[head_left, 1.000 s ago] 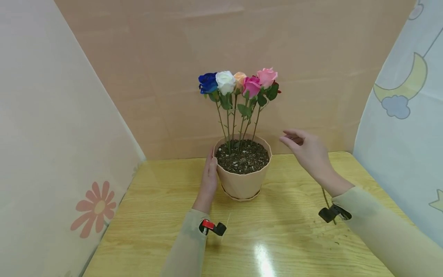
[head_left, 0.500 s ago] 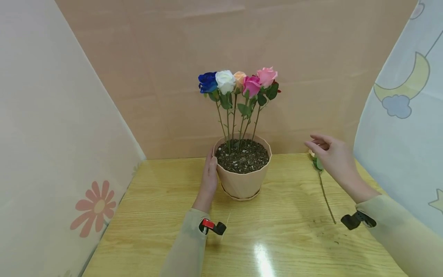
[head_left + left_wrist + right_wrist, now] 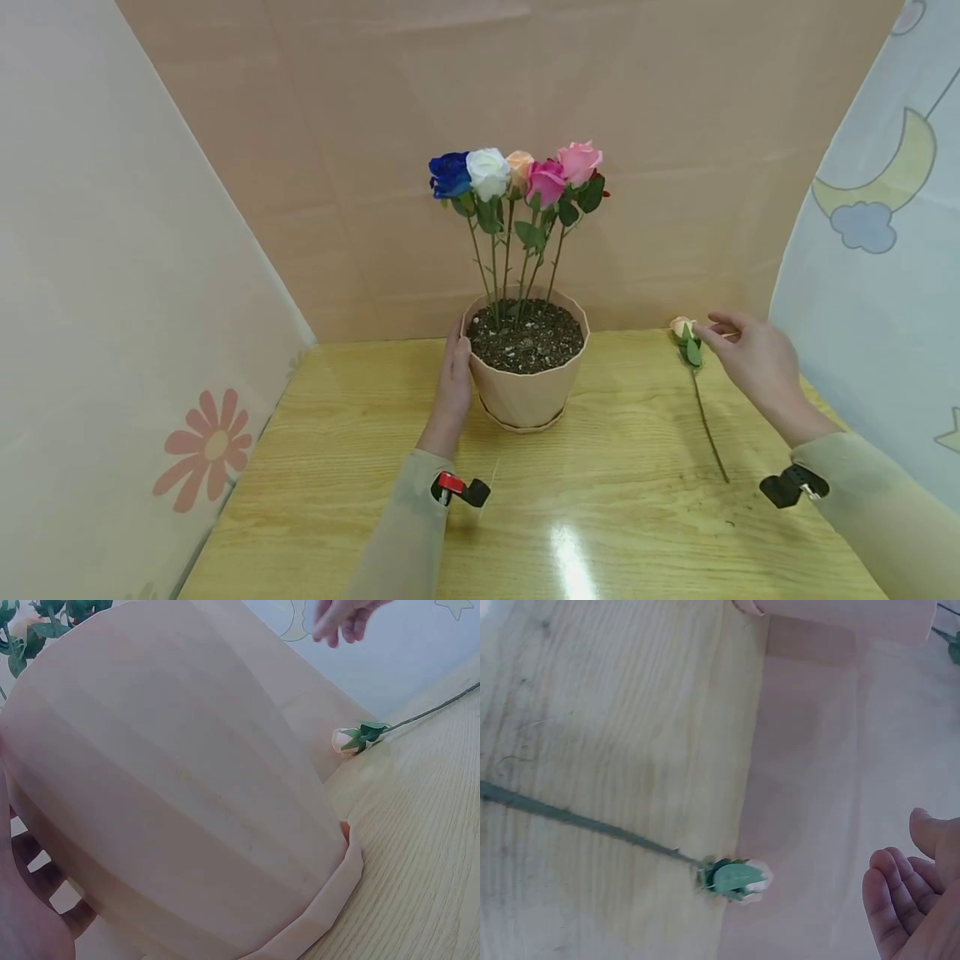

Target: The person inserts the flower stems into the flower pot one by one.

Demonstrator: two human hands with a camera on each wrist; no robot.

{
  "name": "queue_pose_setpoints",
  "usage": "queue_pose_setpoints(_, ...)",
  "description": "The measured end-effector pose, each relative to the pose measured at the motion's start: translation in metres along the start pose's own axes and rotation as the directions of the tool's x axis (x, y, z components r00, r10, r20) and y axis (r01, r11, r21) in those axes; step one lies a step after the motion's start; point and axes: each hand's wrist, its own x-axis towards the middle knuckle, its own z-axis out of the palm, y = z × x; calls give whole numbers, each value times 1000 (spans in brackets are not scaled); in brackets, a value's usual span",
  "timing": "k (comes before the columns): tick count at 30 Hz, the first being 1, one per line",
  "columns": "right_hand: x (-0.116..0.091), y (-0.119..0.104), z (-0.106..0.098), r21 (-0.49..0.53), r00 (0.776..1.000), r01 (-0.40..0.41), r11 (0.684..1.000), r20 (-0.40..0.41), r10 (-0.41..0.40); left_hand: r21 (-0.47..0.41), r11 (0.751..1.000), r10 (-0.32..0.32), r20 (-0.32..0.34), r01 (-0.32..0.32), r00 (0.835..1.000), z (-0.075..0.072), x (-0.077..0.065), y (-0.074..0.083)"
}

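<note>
In the head view my left hand (image 3: pixel 452 385) holds the left side of a beige flowerpot (image 3: pixel 525 400) near its rim. The left wrist view shows fingers (image 3: pixel 46 879) reaching behind the pot wall, their tips hidden. Artificial roses in blue (image 3: pixel 450 175), white (image 3: pixel 488 173), pink (image 3: pixel 580 162) and other colours stand upright in the dark soil (image 3: pixel 525 346). At the right, a single pale peach rose (image 3: pixel 690 352) lies on the table, its stem toward the front. My right hand (image 3: pixel 756 362) hovers beside its bloom, holding nothing; thumb and fingertips are apart in the right wrist view.
A matching saucer (image 3: pixel 522 427) sits under the pot on the wooden table (image 3: pixel 360 500). Dark crumbs (image 3: pixel 730 523) lie near the rose's stem. A beige backdrop (image 3: pixel 337 167) rises behind, with patterned cloths (image 3: pixel 847 317) at both sides.
My right hand has moved right and down from beside the pot to the lying rose, uncovering its bloom. My left hand stays on the pot.
</note>
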Motion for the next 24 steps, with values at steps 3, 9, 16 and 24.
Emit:
queue_pose_setpoints(3,-1,9,2,-18,1000,-7,1000,13,7,-8,1000,9,6,-9,1000,0,1,0)
queue_pose_setpoints(9,-7,25,9,-14,999,-18,1000,40,18,-13,1000,3,10,-3,1000,-1,2,1)
queue_pose_setpoints(16,-13,41,22,-33,995,-56,998,84,58,-7,1000,-8,9,8,1000,-1,2,1)
queue_pose_setpoints(24,-22,54,33,-50,984,-93,994,150,100,-1,1000,-19,1,19,1000,-1,0,1)
